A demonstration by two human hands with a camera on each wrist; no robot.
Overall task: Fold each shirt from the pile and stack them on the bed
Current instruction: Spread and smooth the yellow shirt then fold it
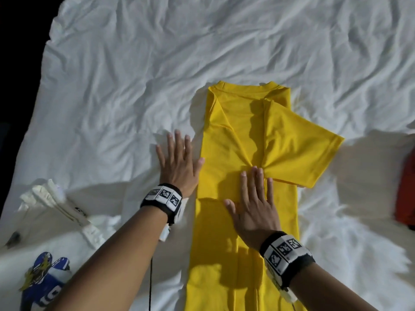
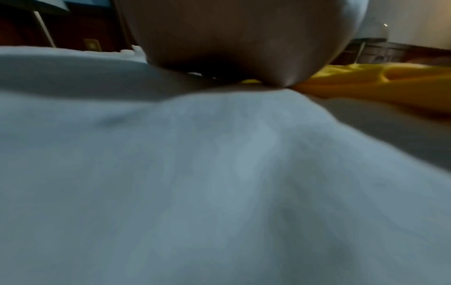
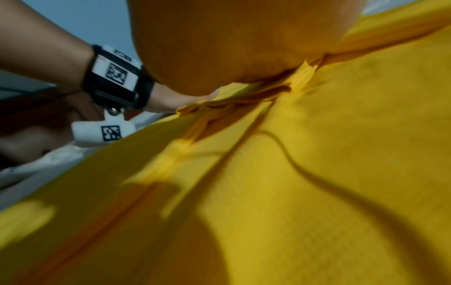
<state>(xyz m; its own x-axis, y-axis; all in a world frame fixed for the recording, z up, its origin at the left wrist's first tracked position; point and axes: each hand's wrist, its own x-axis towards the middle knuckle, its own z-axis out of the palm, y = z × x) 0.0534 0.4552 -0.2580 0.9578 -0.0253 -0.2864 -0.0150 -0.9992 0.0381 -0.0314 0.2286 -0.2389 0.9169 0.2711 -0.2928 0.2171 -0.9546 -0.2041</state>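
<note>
Both forearms enter from the near edge. Right hand (image 1: 253, 205), fingers straight and together, presses flat on the yellow shirt (image 1: 238, 135), whose long axis runs away from the person, collar at the far end. One sleeve splays out beyond and to the right of that hand. Left hand (image 1: 177, 162), fingers spread, lies flat on the white bedsheet (image 1: 112, 86), just beside the shirt's left edge.

On the near left, the white shirt (image 1: 45, 254) carries a blue figure print with a number that looks like "10", partly cut off. The wristbands (image 1: 162, 197) show only black-and-white code squares, no readable words.
</note>
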